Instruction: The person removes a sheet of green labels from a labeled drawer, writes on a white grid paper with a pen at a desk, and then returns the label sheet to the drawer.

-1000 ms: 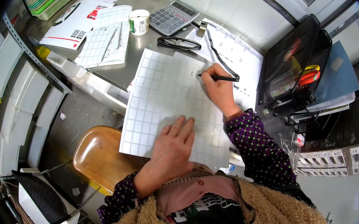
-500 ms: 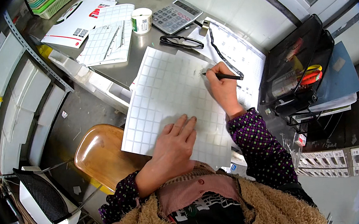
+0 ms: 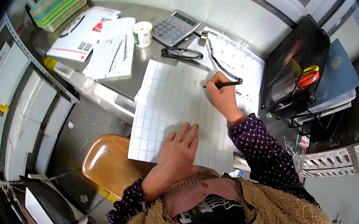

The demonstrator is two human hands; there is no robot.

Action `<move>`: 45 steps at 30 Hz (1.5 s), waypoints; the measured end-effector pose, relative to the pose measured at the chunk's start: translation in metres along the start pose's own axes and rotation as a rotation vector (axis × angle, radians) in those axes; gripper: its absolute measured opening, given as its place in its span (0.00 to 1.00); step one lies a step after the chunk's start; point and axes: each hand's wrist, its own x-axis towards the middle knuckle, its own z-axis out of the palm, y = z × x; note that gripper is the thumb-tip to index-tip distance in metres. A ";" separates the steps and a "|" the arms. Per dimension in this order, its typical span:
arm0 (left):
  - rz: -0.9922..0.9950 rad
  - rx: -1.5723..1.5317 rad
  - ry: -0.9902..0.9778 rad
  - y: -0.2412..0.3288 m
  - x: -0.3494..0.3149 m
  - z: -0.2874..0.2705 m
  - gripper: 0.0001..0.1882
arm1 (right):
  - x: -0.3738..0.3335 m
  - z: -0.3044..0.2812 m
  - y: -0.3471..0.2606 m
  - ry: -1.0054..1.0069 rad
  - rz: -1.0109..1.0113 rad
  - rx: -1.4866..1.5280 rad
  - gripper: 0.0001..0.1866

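Note:
A large sheet of white paper with a grid of pale boxes [image 3: 159, 92] lies on the metal desk, reaching over its near edge. My left hand [image 3: 178, 149] rests flat on the sheet's lower part, fingers stretched out. A black pen [image 3: 228, 84] is pinched in my right hand [image 3: 223, 98], its tip at the upper right of the sheet. Small dark marks show on the paper near the tip. Beyond the sheet lie black-framed glasses [image 3: 181, 53]. Printed papers [image 3: 235, 57] with a dark cord [image 3: 223, 68] and a metal clip [image 3: 203, 37] lie to the right.
A calculator [image 3: 176, 27], a label roll [image 3: 142, 34] and stacked papers [image 3: 113, 53] sit at the desk's back. On the right, a black mesh organizer [image 3: 293, 63] holds orange-handled scissors [image 3: 308, 77]. A wooden stool [image 3: 110, 164] stands left of me, near shelves with white bins [image 3: 25, 116].
The whole view has shifted slightly, so the desk items appear lower. The pen stays near the same spot on the sheet, and my left hand still lies flat.

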 end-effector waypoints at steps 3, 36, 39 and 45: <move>0.000 0.020 -0.008 0.000 0.000 -0.001 0.33 | 0.013 -0.012 0.013 0.106 0.069 0.163 0.13; 0.090 0.099 0.286 0.013 -0.017 -0.029 0.37 | -0.038 -0.089 -0.080 -0.419 0.495 0.308 0.13; -0.001 -0.135 0.540 -0.020 -0.023 -0.038 0.36 | -0.043 -0.106 -0.072 -0.359 0.538 0.359 0.12; -0.767 -1.038 0.625 -0.074 -0.034 -0.003 0.23 | -0.051 -0.116 -0.077 -0.403 0.476 0.440 0.11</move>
